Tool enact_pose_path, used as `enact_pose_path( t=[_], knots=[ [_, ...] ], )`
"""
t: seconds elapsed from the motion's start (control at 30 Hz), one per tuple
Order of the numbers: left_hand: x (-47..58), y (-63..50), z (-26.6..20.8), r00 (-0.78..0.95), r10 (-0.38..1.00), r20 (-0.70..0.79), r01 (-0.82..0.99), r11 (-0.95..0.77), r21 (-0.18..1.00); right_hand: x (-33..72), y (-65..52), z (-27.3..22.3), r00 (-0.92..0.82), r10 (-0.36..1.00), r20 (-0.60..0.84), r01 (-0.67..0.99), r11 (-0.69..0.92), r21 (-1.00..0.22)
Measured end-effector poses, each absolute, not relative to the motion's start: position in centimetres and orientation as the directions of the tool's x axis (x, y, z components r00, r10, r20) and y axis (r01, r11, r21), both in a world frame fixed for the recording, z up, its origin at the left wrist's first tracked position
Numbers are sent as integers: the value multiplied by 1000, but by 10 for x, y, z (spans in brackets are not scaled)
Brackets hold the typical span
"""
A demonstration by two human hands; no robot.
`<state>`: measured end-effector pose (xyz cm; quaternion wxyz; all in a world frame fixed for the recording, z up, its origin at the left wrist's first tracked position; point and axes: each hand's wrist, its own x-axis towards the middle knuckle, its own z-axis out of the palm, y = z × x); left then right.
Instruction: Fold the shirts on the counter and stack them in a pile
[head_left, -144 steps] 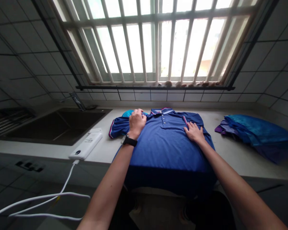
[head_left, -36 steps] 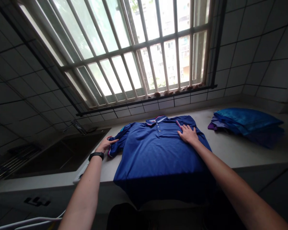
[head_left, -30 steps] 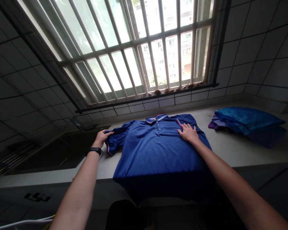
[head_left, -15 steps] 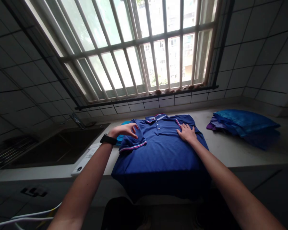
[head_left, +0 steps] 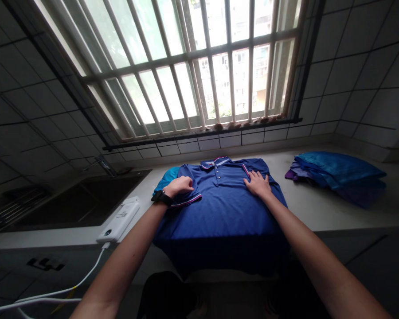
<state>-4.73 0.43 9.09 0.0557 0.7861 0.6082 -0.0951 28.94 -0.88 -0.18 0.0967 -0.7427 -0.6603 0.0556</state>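
Note:
A dark blue polo shirt point(head_left: 219, 208) lies front side up on the counter, its collar toward the window and its lower part hanging over the front edge. Red and white stripes trim the collar and sleeve cuffs. My right hand point(head_left: 257, 184) rests flat on the shirt beside the right sleeve's striped cuff, fingers spread. Over the left sleeve, my left hand point(head_left: 181, 186) is closed with its fingers curled under; whether cloth is inside them is hidden. A black band is on my left wrist. Teal cloth point(head_left: 167, 176) shows beyond the left hand, partly covered by the shirt.
Folded blue and purple cloth point(head_left: 339, 173) lies on the counter point(head_left: 306, 217) at the right. On the left are a dark sink point(head_left: 86, 195) with a faucet point(head_left: 106, 166) and a white device point(head_left: 119, 221) with a cable point(head_left: 89, 272). A barred window point(head_left: 193, 57) stands behind.
My left hand has moved slightly right and down onto the left sleeve, and its fingers have curled closed. My right hand stays on the shirt.

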Motion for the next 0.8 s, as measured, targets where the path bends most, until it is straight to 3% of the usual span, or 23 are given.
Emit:
enact_pose_path(
  t=[0.1, 0.23, 0.33, 0.4, 0.5, 0.6, 0.7, 0.8],
  knots=[
    [-24, 8, 71, 307, 949, 76, 950, -300, -83, 289, -10, -3, 125, 991, 49, 973, -113, -204],
    [-10, 14, 32, 318, 916, 243, 948, -298, -117, 295, -9, -2, 114, 993, 44, 975, -103, -195],
    [-12, 18, 13, 308, 907, 286, 951, -299, -76, 297, -3, 8, 164, 986, 11, 962, -158, -222],
    [-16, 22, 8, 321, 897, 303, 946, -320, -56, 285, 4, 18, 183, 979, 94, 965, -160, -205],
    [-20, 25, 6, 327, 887, 328, 942, -335, -32, 243, 22, 30, -146, 960, 237, 975, 180, -127],
    [-21, 25, 4, 335, 877, 345, 936, -350, -20, 188, 48, 31, -436, 874, 213, 879, 465, -108],
    [-21, 23, 3, 348, 867, 358, 930, -366, -18, 150, 80, 24, -430, 877, 215, 882, 459, -109],
    [-20, 22, 2, 340, 872, 353, 934, -357, -18, 136, 110, 19, -335, 925, 181, 902, 370, -224]
  ],
)
